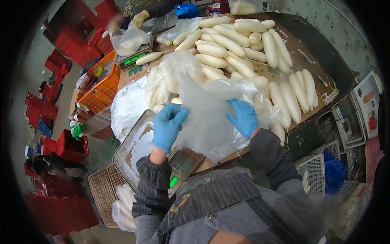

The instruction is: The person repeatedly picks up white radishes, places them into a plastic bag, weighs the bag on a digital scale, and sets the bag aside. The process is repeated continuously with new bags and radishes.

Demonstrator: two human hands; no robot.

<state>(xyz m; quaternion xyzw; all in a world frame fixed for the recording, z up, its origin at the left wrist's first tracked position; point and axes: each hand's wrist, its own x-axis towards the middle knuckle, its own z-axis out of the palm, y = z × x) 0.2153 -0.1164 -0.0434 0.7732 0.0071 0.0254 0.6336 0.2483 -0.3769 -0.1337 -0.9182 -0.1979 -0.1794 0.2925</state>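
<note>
A clear plastic bag [207, 118] hangs spread between my two blue-gloved hands at the near edge of the table. My left hand [167, 126] pinches its left edge between thumb and fingers. On the opposite side, my right hand [243, 118] lies against the bag with its fingers stretched and thumb apart. Beyond the bag is a large pile of white radishes [235, 53]. Below my left hand sits a scale with a worn metal tray [132, 152] and a lit green display [174, 181]. Bagged radishes [172, 75] rest just past my left hand.
Across the table, another person's gloved hand [141, 18] is near a bag on a second scale [134, 59]. An orange crate [99, 87] stands at the left, with red crates [72, 146] farther out. White baskets [313, 173] flank the right side. Stacked plastic bags [129, 103] lie at the table's left edge.
</note>
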